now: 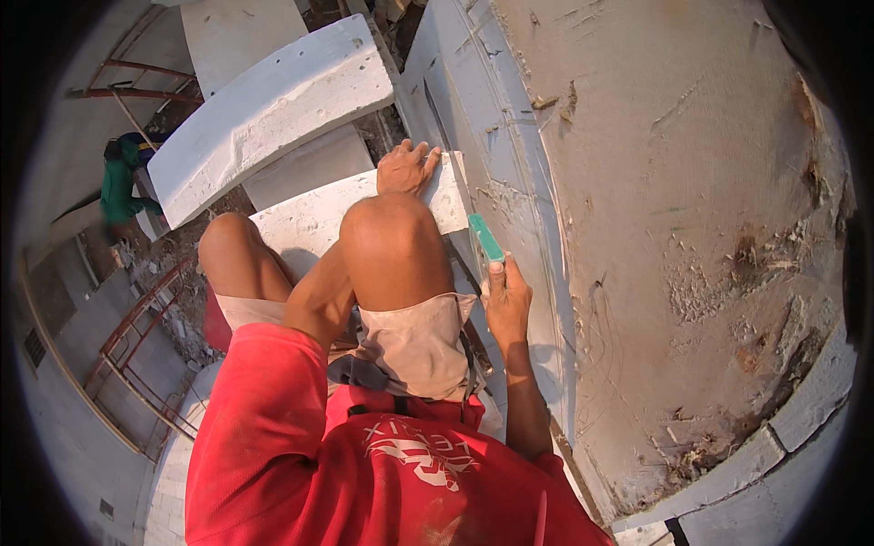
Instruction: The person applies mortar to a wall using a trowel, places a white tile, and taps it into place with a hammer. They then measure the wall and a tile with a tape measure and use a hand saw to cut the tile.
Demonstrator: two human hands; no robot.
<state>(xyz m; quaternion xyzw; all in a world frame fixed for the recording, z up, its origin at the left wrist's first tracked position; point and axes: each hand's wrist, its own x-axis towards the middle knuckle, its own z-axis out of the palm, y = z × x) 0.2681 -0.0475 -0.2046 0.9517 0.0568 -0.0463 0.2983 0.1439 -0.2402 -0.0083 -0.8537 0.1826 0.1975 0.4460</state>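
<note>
My left hand (407, 169) lies on the top of a white, pitted block (309, 221), near the end by the wall panel. Its fingers are spread, and the forearm passes behind my raised knee. In my right hand (507, 296) is a small, flat, green rectangular piece (486, 237), pinched between thumb and fingers. It points up beside the pale grey wall panel (519, 173); whether it touches the panel I cannot tell. Its lower end is hidden in my grip, and its exact kind does not show.
A long white slab (273, 114) lies beyond the block. Along the right runs a broad, rough grey surface (665, 182) with chipped patches. Reddish metal scaffold frames (137, 359) and rubble (173, 314) are lower down at left. Another person in green (118, 187) is at the far left.
</note>
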